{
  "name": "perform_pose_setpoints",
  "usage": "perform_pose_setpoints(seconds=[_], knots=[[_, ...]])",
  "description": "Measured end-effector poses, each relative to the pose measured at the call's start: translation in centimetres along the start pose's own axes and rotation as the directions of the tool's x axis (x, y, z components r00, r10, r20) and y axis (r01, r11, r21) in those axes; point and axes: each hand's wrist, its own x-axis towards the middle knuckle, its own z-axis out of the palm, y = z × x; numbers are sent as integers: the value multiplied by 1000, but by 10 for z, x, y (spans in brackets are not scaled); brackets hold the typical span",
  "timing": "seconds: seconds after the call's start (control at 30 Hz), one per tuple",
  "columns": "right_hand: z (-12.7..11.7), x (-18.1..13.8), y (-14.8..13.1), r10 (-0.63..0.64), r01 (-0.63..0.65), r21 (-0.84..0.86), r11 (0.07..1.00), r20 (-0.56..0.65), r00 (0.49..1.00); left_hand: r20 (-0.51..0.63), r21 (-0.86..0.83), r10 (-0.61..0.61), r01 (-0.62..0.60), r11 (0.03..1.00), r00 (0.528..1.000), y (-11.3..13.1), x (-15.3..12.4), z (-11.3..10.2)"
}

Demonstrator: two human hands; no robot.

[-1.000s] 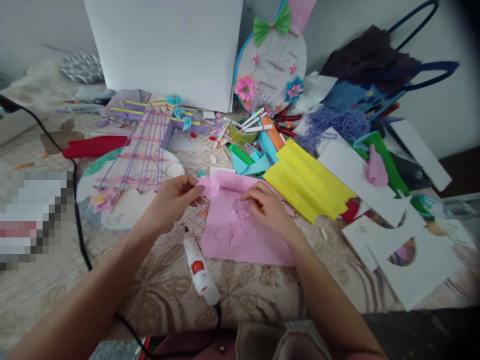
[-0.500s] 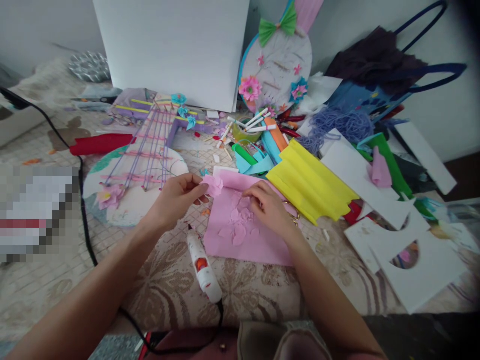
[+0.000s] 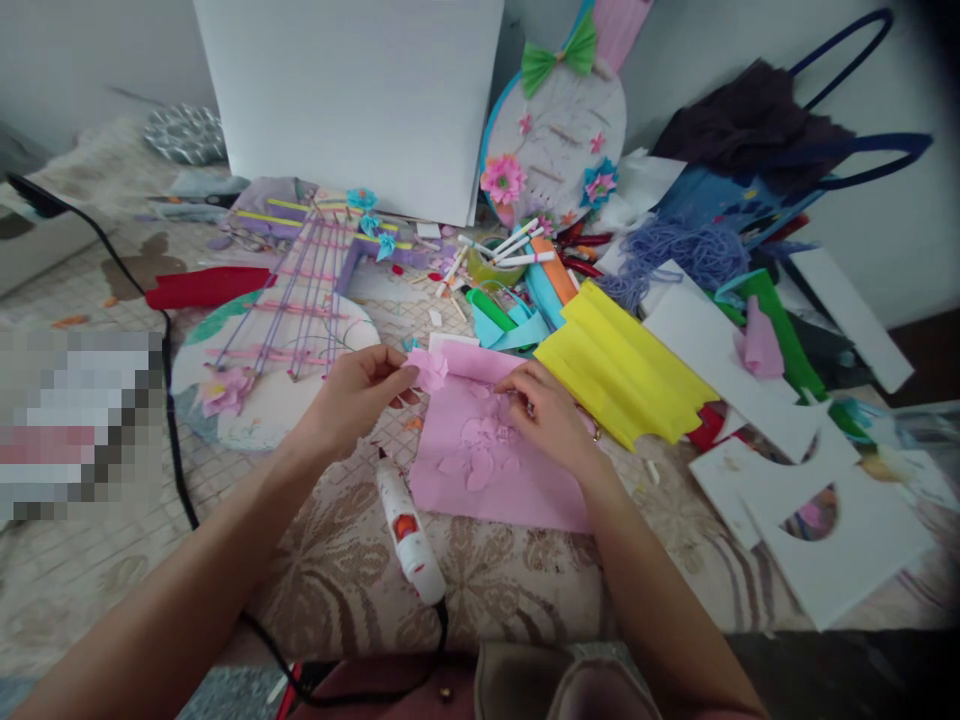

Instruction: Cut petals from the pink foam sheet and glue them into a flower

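Observation:
My left hand (image 3: 360, 390) pinches a small pink paper flower (image 3: 430, 370) between thumb and fingertips, just above the left edge of a pink paper sheet (image 3: 525, 503). Loose pink petals (image 3: 480, 468) are scattered on that sheet. Over its right part, my right hand (image 3: 549, 412) has its fingers curled together at the petals; whatever lies between the fingertips is too small to make out. A white hot glue gun (image 3: 411, 545) rests on the cloth in front of the sheet, its dark tip towards my left hand.
A stringed cardboard instrument (image 3: 300, 340) lies left, beside a black cable (image 3: 174, 440). Yellow crepe paper (image 3: 622, 365), white board offcuts (image 3: 855, 540) and purple yarn (image 3: 682, 255) crowd the right. A decorated round piece (image 3: 555, 140) leans behind.
My right hand has shifted slightly right over the petals, and its fingers have curled in more. My left hand keeps the flower in about the same place.

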Motion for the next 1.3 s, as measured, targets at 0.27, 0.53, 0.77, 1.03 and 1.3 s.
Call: perform_pose_setpoints(seconds=[0.27, 0.53, 0.77, 1.03, 1.3], knots=[[-15, -5, 1, -78, 40, 122, 992, 321, 944, -1, 11, 16, -16, 1000, 1000, -2, 1, 0], [-10, -5, -4, -9, -5, 60, 998, 238, 971, 5, 31, 11, -11, 999, 1000, -2, 2, 0], [-4, -6, -8, -49, 55, -11, 998, 311, 949, 0, 17, 23, -23, 1000, 1000, -1, 0, 2], [-2, -6, -11, -9, 16, -23, 1000, 263, 965, 6, 9, 34, -34, 999, 999, -2, 1, 2], [5, -5, -13, -13, 30, -60, 998, 264, 965, 7, 16, 30, -30, 999, 1000, -1, 0, 2]])
